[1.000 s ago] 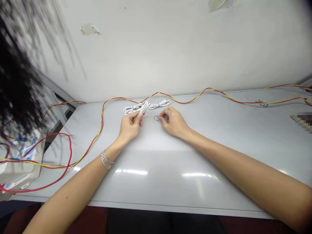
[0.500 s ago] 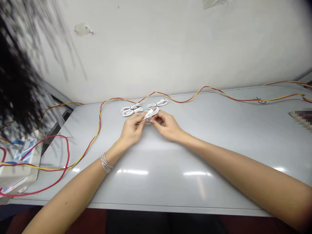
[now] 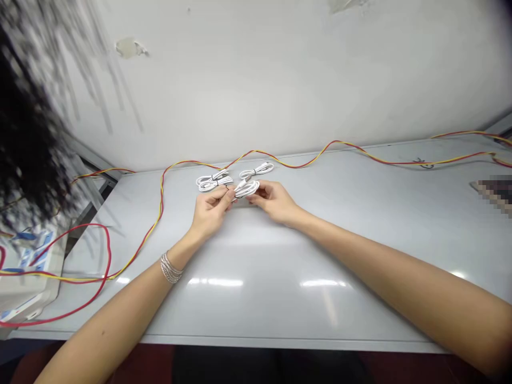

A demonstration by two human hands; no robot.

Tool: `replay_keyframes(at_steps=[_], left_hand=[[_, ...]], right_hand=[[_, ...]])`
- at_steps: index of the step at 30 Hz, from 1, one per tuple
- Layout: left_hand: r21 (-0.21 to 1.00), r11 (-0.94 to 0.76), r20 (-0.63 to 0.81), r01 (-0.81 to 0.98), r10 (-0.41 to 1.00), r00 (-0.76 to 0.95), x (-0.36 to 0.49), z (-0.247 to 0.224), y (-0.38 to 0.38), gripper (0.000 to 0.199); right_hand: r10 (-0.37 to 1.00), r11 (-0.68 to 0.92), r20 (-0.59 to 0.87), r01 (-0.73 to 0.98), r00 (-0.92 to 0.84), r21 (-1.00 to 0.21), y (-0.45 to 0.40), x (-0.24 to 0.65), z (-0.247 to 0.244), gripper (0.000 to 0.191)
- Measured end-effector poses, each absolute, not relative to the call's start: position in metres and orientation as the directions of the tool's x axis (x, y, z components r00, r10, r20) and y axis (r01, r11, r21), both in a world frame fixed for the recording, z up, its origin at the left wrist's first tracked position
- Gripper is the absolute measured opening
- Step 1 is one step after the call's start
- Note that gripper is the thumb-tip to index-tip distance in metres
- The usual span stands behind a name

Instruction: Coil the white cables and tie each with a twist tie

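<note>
White coiled cable (image 3: 247, 188) held up between both hands, just above the grey table (image 3: 256, 304). Right hand (image 3: 275, 201) has thumb and fingers closed on the coil. Left hand (image 3: 210, 209) pinches a thin dark tie (image 3: 227, 188) at the coil's edge, fingertips almost shut. Just behind lie a tied white coil (image 3: 215, 182) and a second tied coil (image 3: 256, 171), neither touched. Red-and-yellow twisted wire (image 3: 162, 197) runs along the table behind them.

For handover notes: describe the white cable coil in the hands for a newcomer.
On the grey table, a white cable coil and another lie near the far edge. The third coil, just in front, alone sits between the left hand and right hand.
</note>
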State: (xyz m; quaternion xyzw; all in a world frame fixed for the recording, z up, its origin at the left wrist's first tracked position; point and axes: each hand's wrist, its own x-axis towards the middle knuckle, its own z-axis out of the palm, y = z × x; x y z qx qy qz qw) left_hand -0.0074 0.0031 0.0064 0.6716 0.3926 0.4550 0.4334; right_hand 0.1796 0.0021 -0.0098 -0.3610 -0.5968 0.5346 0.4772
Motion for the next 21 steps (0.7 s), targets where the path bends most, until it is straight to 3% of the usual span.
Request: replay_keyframes(at_steps=[5, 8, 14, 21], left_hand=[[0.961, -0.277, 0.246, 0.024, 0.889, 0.387, -0.012, 0.008, 0.004, 0.031], [0.960, -0.278, 0.239, 0.020, 0.859, 0.453, -0.013, 0.012, 0.004, 0.030], [0.932, -0.345, 0.230, 0.108, 0.795, 0.561, -0.010, 0.020, 0.004, 0.030], [0.833, -0.479, 0.321, 0.278, 0.826, 0.462, -0.007, 0.016, -0.002, 0.017]], right_hand=[[0.901, -0.040, 0.050, -0.197, -0.431, -0.980, 0.003, 0.188, 0.001, 0.021], [0.855, -0.129, -0.020, -0.175, -0.518, -0.976, 0.004, 0.195, 0.008, 0.024], [0.792, -0.146, -0.029, -0.142, -0.610, -0.979, 0.003, 0.201, 0.016, 0.028], [0.834, -0.146, -0.056, -0.122, -0.548, -0.982, 0.005, 0.200, 0.011, 0.032]])
